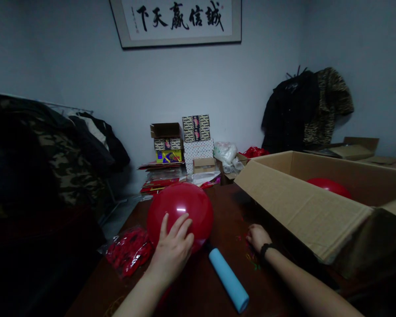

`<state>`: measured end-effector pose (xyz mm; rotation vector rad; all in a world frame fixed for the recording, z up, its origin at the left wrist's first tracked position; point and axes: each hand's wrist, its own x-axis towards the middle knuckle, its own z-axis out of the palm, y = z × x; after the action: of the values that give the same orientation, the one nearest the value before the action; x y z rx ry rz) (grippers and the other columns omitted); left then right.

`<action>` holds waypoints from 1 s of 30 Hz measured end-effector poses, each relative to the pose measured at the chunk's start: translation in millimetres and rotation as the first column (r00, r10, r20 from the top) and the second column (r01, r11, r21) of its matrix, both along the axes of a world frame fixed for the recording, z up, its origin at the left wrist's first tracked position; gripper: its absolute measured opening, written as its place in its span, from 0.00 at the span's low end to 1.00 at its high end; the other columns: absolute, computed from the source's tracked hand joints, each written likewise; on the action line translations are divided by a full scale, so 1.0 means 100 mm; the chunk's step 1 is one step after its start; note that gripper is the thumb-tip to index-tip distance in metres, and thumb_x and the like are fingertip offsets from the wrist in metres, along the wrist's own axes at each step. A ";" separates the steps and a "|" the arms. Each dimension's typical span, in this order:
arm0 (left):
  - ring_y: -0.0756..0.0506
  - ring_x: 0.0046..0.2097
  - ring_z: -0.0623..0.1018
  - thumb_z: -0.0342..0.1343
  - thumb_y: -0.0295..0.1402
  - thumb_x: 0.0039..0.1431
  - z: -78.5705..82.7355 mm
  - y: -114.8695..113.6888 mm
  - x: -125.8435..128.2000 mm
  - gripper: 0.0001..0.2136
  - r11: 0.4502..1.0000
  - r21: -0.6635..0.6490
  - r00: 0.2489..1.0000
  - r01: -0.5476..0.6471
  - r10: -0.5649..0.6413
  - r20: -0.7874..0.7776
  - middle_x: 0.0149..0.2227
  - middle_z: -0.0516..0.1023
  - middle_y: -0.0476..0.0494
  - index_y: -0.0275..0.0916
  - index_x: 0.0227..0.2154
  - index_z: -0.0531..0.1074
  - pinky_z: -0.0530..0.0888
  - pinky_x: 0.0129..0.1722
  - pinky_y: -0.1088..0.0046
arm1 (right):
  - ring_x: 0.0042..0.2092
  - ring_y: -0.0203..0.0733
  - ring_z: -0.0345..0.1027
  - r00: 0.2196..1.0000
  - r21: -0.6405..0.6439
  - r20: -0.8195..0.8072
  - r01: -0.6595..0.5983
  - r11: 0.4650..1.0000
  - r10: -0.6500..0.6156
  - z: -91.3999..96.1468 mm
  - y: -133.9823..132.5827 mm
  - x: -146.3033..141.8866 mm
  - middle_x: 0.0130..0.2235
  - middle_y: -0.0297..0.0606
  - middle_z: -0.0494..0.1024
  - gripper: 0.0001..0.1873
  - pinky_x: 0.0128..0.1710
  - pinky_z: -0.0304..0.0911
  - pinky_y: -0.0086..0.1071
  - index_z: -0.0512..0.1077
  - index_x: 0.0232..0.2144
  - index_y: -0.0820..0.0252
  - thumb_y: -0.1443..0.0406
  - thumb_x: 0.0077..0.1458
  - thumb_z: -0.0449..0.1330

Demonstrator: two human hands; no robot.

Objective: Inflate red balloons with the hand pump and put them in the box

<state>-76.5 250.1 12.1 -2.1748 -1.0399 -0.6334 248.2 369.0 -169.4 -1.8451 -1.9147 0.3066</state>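
Two red balloons can be counted: one inflated balloon is held up above the dark brown table near its middle, and one second balloon is seen inside the single large cardboard box at the right. The first balloon's near side is touched by the left hand, whose fingers are spread across the surface rather than closed around it. The right hand is placed low over the table beside the box, its fingers curled; whether anything is gripped there cannot be told. One black wristband is worn on that arm. Just beside this hand, several small coloured rubber bands are scattered, too blurred to be counted. Between the two hands, one light-blue balloon pump is laid slantwise, its black end set close under the balloon; whether the two are joined cannot be made out. To the left of the balloon, one clear plastic bag filled with red pieces is set down. On the wall, one framed calligraphy panel is hung, bearing five large characters
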 end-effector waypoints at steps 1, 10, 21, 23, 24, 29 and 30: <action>0.40 0.56 0.68 0.55 0.30 0.51 0.01 0.00 -0.03 0.01 1.000 0.001 1.000 -0.012 0.012 0.013 0.48 0.76 0.42 0.42 0.26 0.71 0.38 0.62 0.47 | 0.46 0.40 0.67 1.000 0.011 -0.022 0.004 1.000 -0.004 -0.02 0.01 -0.01 0.47 0.39 0.72 0.15 0.46 0.65 0.43 0.69 0.43 0.59 0.57 0.57 0.56; 0.39 0.56 0.68 0.55 0.29 0.51 0.20 -0.03 -0.19 0.02 0.997 0.027 0.994 -0.079 0.076 0.082 0.48 0.76 0.41 0.41 0.25 0.71 0.41 0.62 0.46 | 0.50 0.41 0.66 0.939 0.164 -0.308 -0.106 0.981 0.153 0.50 -0.07 -0.17 0.47 0.39 0.74 0.09 0.52 0.60 0.43 0.71 0.27 0.62 0.63 0.55 0.57; 0.38 0.59 0.65 0.53 0.33 0.55 0.83 -0.56 -0.30 0.06 0.973 0.092 0.965 -0.209 0.191 0.180 0.51 0.73 0.41 0.42 0.26 0.73 0.43 0.61 0.43 | 0.56 0.43 0.61 0.609 0.623 -0.335 -0.429 0.654 0.719 2.18 -1.02 -1.37 0.48 0.37 0.72 0.04 0.57 0.56 0.43 0.72 0.28 0.52 0.61 0.52 0.59; 0.38 0.58 0.65 0.53 0.33 0.55 0.87 -0.71 -0.27 0.06 0.982 0.095 0.974 -0.166 0.147 0.174 0.52 0.72 0.42 0.43 0.26 0.73 0.43 0.61 0.43 | 0.53 0.43 0.63 0.583 0.705 -0.299 -0.398 0.586 0.756 2.32 -1.16 -1.55 0.45 0.37 0.74 0.02 0.55 0.58 0.43 0.72 0.28 0.53 0.63 0.52 0.59; 0.38 0.58 0.65 0.53 0.33 0.55 0.88 -0.77 -0.25 0.05 0.985 0.097 0.977 -0.145 0.127 0.173 0.52 0.72 0.42 0.43 0.26 0.73 0.43 0.61 0.43 | 0.53 0.44 0.64 0.591 0.737 -0.277 -0.376 0.562 0.758 2.38 -1.23 -1.63 0.44 0.37 0.75 0.02 0.54 0.59 0.43 0.72 0.28 0.53 0.63 0.52 0.59; 0.37 0.58 0.64 0.53 0.33 0.56 0.84 -0.98 -0.21 0.06 0.991 0.074 0.965 -0.111 0.090 0.248 0.52 0.72 0.41 0.43 0.28 0.74 0.44 0.60 0.41 | 0.52 0.44 0.63 0.676 0.813 -0.159 -0.323 0.483 0.720 2.50 -1.46 -1.87 0.41 0.36 0.75 0.02 0.54 0.59 0.43 0.72 0.27 0.53 0.67 0.50 0.61; 0.37 0.58 0.64 0.52 0.33 0.56 0.83 -1.01 -0.21 0.06 0.992 0.060 0.959 -0.113 0.093 0.267 0.52 0.71 0.40 0.43 0.28 0.74 0.45 0.60 0.40 | 0.52 0.44 0.63 0.684 0.819 -0.134 -0.331 0.469 0.717 2.50 -1.50 -1.89 0.41 0.36 0.75 0.02 0.54 0.59 0.43 0.72 0.27 0.53 0.67 0.50 0.61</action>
<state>-97.4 148.8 94.9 -1.9939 -1.2377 -0.9159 58.9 219.2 80.2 -0.4905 -1.8072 0.0984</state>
